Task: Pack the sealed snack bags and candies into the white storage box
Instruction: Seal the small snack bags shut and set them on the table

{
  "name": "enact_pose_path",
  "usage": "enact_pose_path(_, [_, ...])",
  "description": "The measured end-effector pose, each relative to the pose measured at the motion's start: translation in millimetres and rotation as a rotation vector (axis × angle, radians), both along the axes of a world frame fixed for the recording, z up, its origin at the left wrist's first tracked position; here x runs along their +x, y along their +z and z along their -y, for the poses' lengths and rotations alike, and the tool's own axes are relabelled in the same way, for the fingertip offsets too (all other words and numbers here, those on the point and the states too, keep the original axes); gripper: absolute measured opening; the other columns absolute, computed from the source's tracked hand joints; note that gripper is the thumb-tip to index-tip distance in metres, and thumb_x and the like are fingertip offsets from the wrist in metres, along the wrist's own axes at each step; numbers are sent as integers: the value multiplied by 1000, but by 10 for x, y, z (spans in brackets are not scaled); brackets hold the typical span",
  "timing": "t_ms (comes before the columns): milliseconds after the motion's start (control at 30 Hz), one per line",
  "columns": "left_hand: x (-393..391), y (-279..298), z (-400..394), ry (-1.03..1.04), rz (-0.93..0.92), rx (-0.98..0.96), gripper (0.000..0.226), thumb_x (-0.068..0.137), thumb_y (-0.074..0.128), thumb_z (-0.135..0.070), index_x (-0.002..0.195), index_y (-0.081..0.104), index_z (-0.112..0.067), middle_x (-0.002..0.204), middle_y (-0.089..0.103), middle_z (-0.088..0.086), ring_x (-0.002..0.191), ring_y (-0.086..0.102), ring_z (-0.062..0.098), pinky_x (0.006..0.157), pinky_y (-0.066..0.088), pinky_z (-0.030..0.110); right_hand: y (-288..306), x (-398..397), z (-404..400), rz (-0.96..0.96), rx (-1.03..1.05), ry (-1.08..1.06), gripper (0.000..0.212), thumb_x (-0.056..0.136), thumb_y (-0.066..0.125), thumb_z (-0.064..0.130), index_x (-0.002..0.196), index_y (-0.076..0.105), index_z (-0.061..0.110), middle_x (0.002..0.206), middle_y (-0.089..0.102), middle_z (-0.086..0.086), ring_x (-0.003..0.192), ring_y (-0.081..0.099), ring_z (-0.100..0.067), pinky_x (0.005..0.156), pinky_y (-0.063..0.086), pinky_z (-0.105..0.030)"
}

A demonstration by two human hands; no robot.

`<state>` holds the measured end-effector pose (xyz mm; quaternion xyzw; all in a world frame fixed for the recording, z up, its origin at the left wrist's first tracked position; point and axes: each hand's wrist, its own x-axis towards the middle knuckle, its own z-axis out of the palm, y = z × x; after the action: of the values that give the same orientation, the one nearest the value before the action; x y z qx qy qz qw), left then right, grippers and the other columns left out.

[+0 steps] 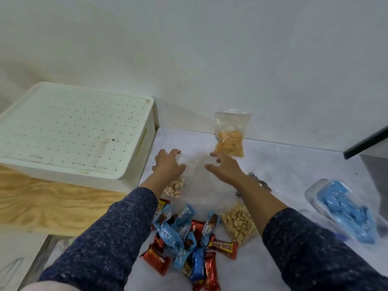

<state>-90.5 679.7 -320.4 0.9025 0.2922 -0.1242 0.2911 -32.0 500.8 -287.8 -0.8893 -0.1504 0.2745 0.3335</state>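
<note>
Two hands, left (168, 162) and right (225, 168), fingers spread, frame a crinkly clear bag (194, 164).

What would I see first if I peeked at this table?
Probably the bright pile of candies in red and blue wrappers, near the bottom between the two sleeves. Above it both hands, left and right, reach out with fingers spread. A big white box with its lid on sits at the left.
</note>
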Motion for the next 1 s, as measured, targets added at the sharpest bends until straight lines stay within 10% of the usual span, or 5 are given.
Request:
enact_pose_path(367, [-489, -147, -212, -36, 140, -253, 57, 86, 63, -18, 139, 42, -22, 127, 54, 12, 102, 58, 24, 71, 40, 15, -345, -575, -629, -309, 252, -191, 49, 89, 63, 23, 135, 48, 20, 118, 55, -15, 99, 54, -22, 76, 43, -24])
enact_pose_path(600, [-415, 167, -66, -81, 397, -431, 47, 87, 64, -22, 130, 49, -35, 129, 52, 4, 109, 52, 16, 90, 47, 28, -47, -521, -521, -25, 367, -377, 36, 84, 56, 2, 111, 64, 24, 96, 57, 7, 89, 54, -15, 81, 49, -29])
enact_pose_path(800, [-79, 863, 95, -79, 703, -522, 24, 91, 58, -17, 103, 60, -37, 113, 63, -9, 101, 59, 8, 90, 44, 21, 539, -396, -259, 133, 488, -288, 34, 85, 54, -6, 109, 65, 14, 104, 58, 9, 77, 52, -4, 63, 42, -2])
enact_pose_path(1000, [102, 1450, 383, -25, 913, -614, 30, 90, 56, -5, 87, 63, -34, 86, 63, -14, 77, 66, 12, 75, 46, 15, 1138, -279, 20, 239, 713, -405, 41, 87, 58, 3, 114, 54, 33, 77, 58, 4, 75, 67, -18, 77, 51, -26])
